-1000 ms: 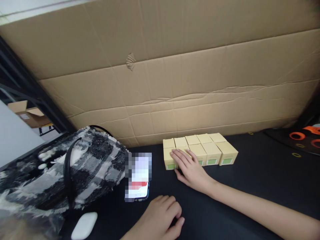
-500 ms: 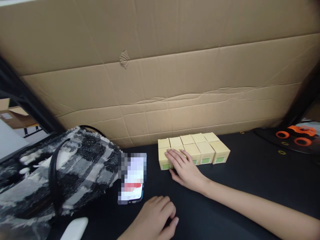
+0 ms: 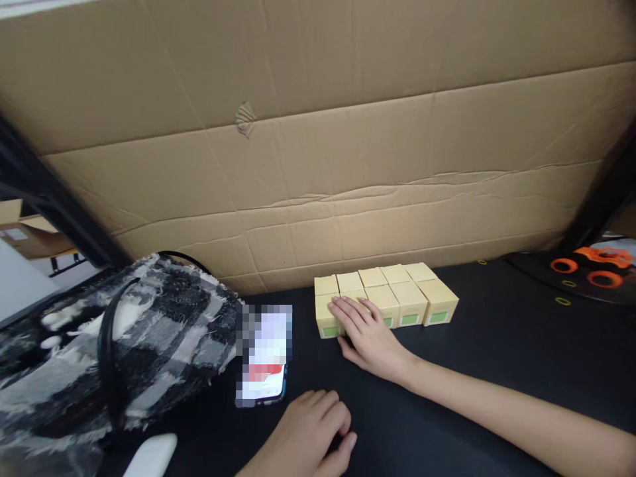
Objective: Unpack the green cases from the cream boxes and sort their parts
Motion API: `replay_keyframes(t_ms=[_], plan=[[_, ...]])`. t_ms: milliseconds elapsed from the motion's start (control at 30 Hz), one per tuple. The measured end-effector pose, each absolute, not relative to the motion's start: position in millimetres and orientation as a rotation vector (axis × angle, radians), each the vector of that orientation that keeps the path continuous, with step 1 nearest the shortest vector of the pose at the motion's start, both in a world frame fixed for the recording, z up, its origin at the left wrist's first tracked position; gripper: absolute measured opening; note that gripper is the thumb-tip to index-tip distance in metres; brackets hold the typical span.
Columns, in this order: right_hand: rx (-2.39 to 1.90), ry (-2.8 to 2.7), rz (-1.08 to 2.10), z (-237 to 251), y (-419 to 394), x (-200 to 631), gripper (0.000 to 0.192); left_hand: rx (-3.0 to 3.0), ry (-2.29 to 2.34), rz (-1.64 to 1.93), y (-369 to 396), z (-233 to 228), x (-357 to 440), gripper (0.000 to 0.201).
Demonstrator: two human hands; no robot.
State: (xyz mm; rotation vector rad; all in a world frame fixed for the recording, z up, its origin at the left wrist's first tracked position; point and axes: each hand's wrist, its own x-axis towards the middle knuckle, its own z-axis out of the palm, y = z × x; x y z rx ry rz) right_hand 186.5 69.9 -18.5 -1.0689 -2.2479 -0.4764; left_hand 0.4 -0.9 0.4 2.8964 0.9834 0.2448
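Observation:
Two rows of small pale-yellow boxes (image 3: 408, 298) stand close together, with green labels on the front faces. My right hand (image 3: 370, 334) lies over a front-row box near the left end, its fingers stretched across the top and the thumb low at the front. That box is mostly hidden by the hand. Nearer to me, my left hand (image 3: 313, 434) rests on the black table (image 3: 477, 384), fingers loosely curled in, nothing visible in them. Just beyond it to the left lies a phone (image 3: 271, 391) with a lit, partly blurred screen.
A black-and-grey shaggy checked bag (image 3: 173, 331) with a black strap fills the left. Close by is a white rounded object (image 3: 152, 456). Tall cardboard (image 3: 348, 146) stands behind the boxes. Orange toy wheels (image 3: 603, 279) and several yellow rings (image 3: 563, 301) lie at right.
Both hands and the boxes stay in place. Only the camera view has shifted very slightly.

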Motion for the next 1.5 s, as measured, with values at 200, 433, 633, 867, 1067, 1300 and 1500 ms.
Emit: replay_keyframes(t_ms=[200, 433, 633, 867, 1067, 1300, 1500], plan=[[-1.068, -2.247, -0.48, -19.2, 70.1, 186.9, 0.051, 2.889, 0.983, 0.233, -2.1, 1.0, 0.6, 0.013], [-1.062, -2.238, -0.492, -19.2, 69.4, 186.0, 0.058, 2.883, 0.987, 0.226, -1.3, 1.7, 0.5, 0.013], [-1.062, -2.24, -0.493, -19.5, 69.8, 186.0, 0.06, 2.88, 0.993, 0.226, -2.4, 0.4, 1.1, 0.013], [-1.066, -2.238, -0.495, -20.1, 70.4, 185.9, 0.055, 2.881, 0.99, 0.235, -1.2, 0.5, -0.4, 0.014], [-1.062, -2.234, -0.498, -20.0, 70.4, 185.8, 0.063, 2.876, 0.989, 0.227, -2.0, 1.7, 0.1, 0.014], [-1.062, -2.237, -0.492, -20.3, 70.0, 186.3, 0.057, 2.872, 0.992, 0.227, -2.2, 2.6, 0.9, 0.014], [-1.071, -2.243, -0.48, -19.7, 70.2, 185.9, 0.052, 2.861, 0.996, 0.194, -3.2, 4.4, 0.4, 0.013]])
